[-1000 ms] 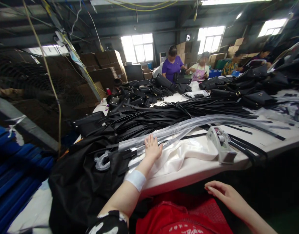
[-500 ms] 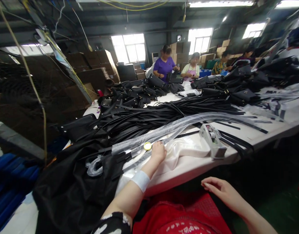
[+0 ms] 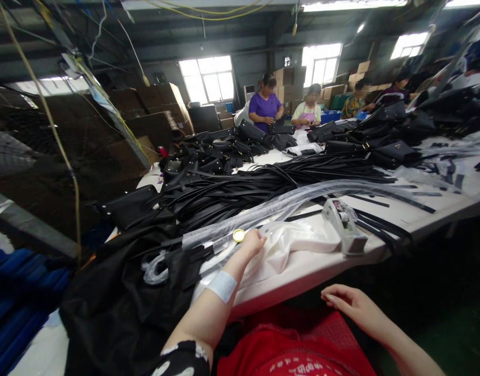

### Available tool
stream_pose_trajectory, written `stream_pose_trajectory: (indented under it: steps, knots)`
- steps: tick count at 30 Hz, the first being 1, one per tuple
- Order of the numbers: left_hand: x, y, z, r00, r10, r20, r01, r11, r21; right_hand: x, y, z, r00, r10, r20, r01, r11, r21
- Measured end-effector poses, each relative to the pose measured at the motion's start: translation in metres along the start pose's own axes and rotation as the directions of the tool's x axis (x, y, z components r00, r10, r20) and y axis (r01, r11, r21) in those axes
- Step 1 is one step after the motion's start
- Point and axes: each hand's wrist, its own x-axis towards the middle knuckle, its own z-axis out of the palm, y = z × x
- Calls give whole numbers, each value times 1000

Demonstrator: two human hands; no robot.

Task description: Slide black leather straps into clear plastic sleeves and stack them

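Note:
My left hand (image 3: pixel 254 242) is stretched out over the white table (image 3: pixel 322 266), fingers curled on a small yellow-rimmed round thing (image 3: pixel 238 235). It lies on clear plastic sleeves (image 3: pixel 287 204) and a white cloth (image 3: pixel 290 243). A white band wraps that wrist. Near the table's front edge, over my red lap, my right hand (image 3: pixel 351 305) hovers with its fingers apart and nothing in it.
A grey tape dispenser (image 3: pixel 345 226) stands right of the cloth. A long pile of black straps (image 3: pixel 263 183) and black bags (image 3: pixel 392 151) covers the table. Black fabric (image 3: pixel 118 303) hangs off the left corner. Several people work at the far end.
My left hand went from lying flat and spread on the plastic to curled fingers gripping the small yellow-rimmed disc. The right hand barely moved.

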Motion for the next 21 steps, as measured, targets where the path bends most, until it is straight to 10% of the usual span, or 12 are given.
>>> stream_pose_trajectory:
  steps: [21]
  knots:
    - [-13, -15, -19, 995, -100, 2, 94, 931, -353, 7, -1, 13, 999, -15, 48, 16, 1000, -22]
